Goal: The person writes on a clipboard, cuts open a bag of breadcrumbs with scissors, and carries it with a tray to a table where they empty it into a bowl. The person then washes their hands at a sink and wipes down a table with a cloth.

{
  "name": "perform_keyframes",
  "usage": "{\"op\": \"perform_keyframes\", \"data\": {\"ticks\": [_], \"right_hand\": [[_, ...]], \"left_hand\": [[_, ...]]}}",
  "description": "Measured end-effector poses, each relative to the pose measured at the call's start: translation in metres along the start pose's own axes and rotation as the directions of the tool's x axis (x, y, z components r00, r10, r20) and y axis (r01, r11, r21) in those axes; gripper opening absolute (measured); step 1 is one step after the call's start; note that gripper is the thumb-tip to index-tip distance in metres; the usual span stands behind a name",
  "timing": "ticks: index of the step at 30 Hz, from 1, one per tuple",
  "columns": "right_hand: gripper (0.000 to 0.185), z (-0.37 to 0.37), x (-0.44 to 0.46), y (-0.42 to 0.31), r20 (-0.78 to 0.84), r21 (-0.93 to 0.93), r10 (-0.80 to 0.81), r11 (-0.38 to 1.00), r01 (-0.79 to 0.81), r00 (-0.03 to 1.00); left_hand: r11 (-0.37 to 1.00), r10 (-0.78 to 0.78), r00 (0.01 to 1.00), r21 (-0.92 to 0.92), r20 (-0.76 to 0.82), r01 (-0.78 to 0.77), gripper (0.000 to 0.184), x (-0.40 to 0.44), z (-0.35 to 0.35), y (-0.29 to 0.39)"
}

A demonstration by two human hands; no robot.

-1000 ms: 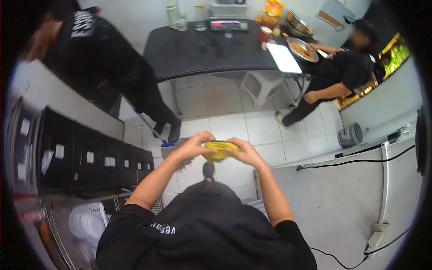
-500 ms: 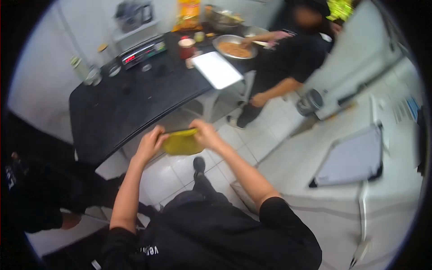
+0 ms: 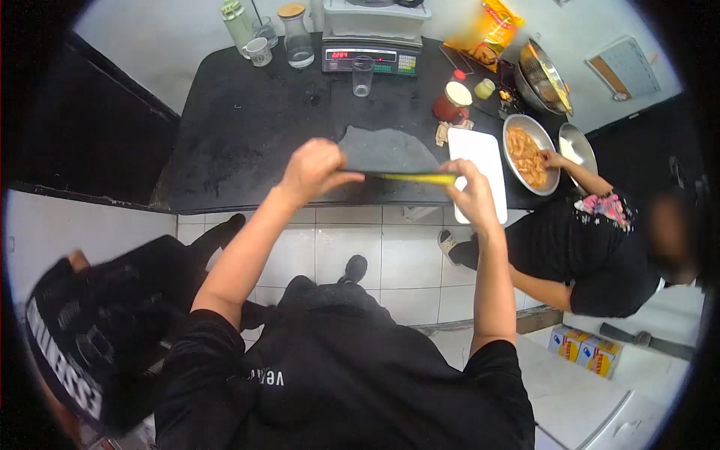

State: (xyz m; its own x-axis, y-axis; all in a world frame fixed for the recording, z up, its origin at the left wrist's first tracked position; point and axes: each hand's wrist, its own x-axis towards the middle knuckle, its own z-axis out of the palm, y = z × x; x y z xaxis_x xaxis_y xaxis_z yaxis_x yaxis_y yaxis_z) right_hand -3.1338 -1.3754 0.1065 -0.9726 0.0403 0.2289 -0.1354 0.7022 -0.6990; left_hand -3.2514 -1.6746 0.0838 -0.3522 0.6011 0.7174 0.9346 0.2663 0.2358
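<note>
A cloth [image 3: 394,152], grey on its upper face with yellow showing along the near edge, is stretched between my two hands. It extends over the front of the black table [image 3: 247,150]; I cannot tell whether it touches the surface. My left hand [image 3: 315,171] is closed on the cloth's left corner. At the opposite corner, my right hand [image 3: 471,195] pinches the yellow edge, in front of a white cutting board [image 3: 480,150].
A scale [image 3: 371,58], a clear glass [image 3: 362,76], a carafe [image 3: 297,45] and a red mug [image 3: 452,103] stand toward the back. At right, a co-worker's hand [image 3: 553,159] reaches into a bowl [image 3: 553,180] of raw meat pieces. Another person [image 3: 112,315] is at left.
My view has turned toward the table. The cloth, which hung yellow side showing over the floor, is now raised over the table's front edge with its grey side up.
</note>
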Motion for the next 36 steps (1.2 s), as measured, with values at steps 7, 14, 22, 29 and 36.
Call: {"op": "perform_keyframes", "data": {"ticks": [7, 14, 22, 29, 36], "right_hand": [[0.026, 0.099, -0.055, 0.122, 0.317, -0.173, 0.295, 0.952, -0.252, 0.901], [0.028, 0.107, -0.002, 0.154, 0.140, -0.155, 0.455, 0.887, -0.435, 0.879], [0.015, 0.069, 0.040, 0.070, -0.035, 0.172, 0.395, 0.907, -0.384, 0.918], [0.011, 0.024, 0.085, 0.017, 0.166, 0.403, 0.498, 0.754, -0.519, 0.851], [0.018, 0.089, 0.099, 0.098, -0.036, 0.176, 0.508, 0.851, -0.495, 0.861]], "left_hand": [[0.917, -0.234, 0.791, -0.142, 0.565, 0.373, 0.023, -0.128, 0.097, -0.018], [0.831, -0.400, 0.801, -0.192, 0.446, 0.522, 0.021, -0.084, 0.113, -0.065], [0.811, -0.240, 0.833, -0.368, 0.499, 0.454, 0.022, -0.018, 0.057, -0.101], [0.780, -0.132, 0.876, -0.496, 0.465, 0.381, 0.023, 0.039, 0.003, -0.127], [0.889, -0.269, 0.882, -0.252, 0.388, 0.382, 0.016, 0.010, 0.052, -0.168]]}}
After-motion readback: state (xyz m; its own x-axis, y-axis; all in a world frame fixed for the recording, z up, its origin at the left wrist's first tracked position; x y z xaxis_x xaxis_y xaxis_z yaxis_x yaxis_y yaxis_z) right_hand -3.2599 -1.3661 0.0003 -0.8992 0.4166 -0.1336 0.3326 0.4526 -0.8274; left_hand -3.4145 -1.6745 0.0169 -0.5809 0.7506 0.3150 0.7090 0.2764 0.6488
